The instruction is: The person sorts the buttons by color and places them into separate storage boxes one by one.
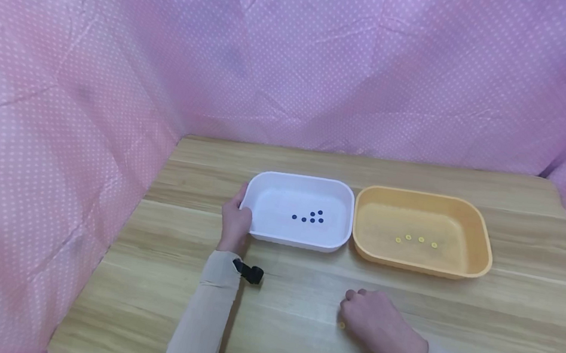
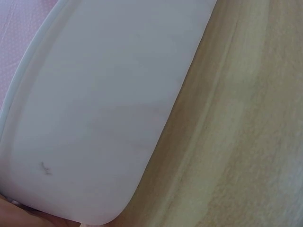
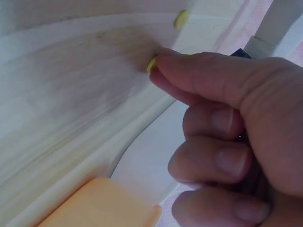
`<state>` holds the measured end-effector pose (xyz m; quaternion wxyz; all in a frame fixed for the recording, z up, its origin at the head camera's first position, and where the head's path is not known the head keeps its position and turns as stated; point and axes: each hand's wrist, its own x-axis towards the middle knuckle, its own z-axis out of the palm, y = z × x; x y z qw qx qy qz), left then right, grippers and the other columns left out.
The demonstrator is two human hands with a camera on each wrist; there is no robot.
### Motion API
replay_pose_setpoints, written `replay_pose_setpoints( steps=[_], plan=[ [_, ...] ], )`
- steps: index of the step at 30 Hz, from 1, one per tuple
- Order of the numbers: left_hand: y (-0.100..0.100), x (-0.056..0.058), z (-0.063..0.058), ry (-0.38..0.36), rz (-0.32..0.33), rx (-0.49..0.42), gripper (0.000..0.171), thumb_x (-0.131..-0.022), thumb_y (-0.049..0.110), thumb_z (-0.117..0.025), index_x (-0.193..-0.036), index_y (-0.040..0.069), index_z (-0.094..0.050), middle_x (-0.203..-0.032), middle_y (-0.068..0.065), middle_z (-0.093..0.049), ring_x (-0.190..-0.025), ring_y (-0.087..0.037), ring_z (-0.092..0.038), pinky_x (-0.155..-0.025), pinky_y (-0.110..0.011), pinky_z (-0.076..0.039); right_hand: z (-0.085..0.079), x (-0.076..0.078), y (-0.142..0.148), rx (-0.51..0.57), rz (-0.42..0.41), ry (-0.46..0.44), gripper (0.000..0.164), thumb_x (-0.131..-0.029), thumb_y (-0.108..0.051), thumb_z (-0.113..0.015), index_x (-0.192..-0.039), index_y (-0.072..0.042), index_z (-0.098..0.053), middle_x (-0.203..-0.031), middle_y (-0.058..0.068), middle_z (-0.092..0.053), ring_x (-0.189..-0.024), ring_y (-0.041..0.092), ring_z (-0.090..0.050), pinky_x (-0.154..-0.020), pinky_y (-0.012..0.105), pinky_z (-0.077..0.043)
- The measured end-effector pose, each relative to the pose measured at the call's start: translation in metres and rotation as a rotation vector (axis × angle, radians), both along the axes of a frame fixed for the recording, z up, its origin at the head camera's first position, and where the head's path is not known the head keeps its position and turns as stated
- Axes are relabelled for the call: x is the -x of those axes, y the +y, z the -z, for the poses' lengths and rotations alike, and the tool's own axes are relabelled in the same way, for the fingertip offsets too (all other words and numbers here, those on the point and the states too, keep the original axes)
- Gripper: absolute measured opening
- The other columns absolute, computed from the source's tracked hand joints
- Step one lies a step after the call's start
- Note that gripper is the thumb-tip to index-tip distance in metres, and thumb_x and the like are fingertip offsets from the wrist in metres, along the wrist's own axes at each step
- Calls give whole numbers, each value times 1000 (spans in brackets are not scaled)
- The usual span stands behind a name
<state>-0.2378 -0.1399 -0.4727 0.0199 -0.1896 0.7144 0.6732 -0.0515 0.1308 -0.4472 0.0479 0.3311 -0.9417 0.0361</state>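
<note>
My left hand [image 1: 235, 224] grips the left end of a white plastic bin [image 1: 301, 242], thumb at the rim. Several dark blue buttons [image 1: 312, 220] lie on that bin's floor. Over the near part of the table, my right hand [image 1: 381, 326] pinches a small yellow button [image 3: 151, 65] between thumb and index finger, the other fingers curled in. A second yellow button [image 1: 341, 325] lies on the wood beside this hand. In the left wrist view the bin's outer wall [image 2: 94, 104] fills much of the picture, with only a sliver of the hand showing.
An orange bin [image 1: 419, 267] stands right of the white one, their ends side by side, with several yellow buttons [image 1: 421, 240] inside. Both sit on a wood-grain table [image 1: 270, 343]. Pink dotted cloth [image 1: 300, 52] hangs behind and at the sides.
</note>
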Motion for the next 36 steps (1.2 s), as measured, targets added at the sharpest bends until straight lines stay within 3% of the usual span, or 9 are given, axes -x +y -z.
replay_pose_setpoints(
  steps=[16,24,29,36],
  plan=[
    [0,-1,1,9,-2,13,75,-80,-18,-36,-146,16,-43,-154,7,-36,-140,-12,-29,-113,-29,-28,8,-6,-7,-33,34,112,15,-70,4,-55,-59,-6,-51,-56,1,-37,-45,12,-35,-32,26,-28],
    [-1,-1,1,10,-5,-5,77,-79,-18,-35,-147,16,-43,-154,6,-35,-140,-12,-29,-113,-29,-29,8,-5,-8,-39,57,77,16,-69,5,-56,-58,-6,-50,-55,1,-36,-45,12,-34,-33,26,-28],
    [0,-1,-1,7,1,4,76,-80,-18,-36,-147,17,-42,-154,6,-35,-141,-12,-29,-113,-29,-28,10,-8,-10,-26,37,120,17,-67,6,-51,-57,-6,-45,-55,1,-32,-45,11,-33,-32,25,-28],
    [1,-2,-1,-3,4,-1,81,-75,-20,-36,-146,20,-44,-154,9,-35,-140,-13,-30,-110,-28,-34,12,-8,-5,-14,32,95,13,-69,6,-56,-62,-3,-49,-57,2,-36,-46,12,-34,-32,25,-29]
  ],
)
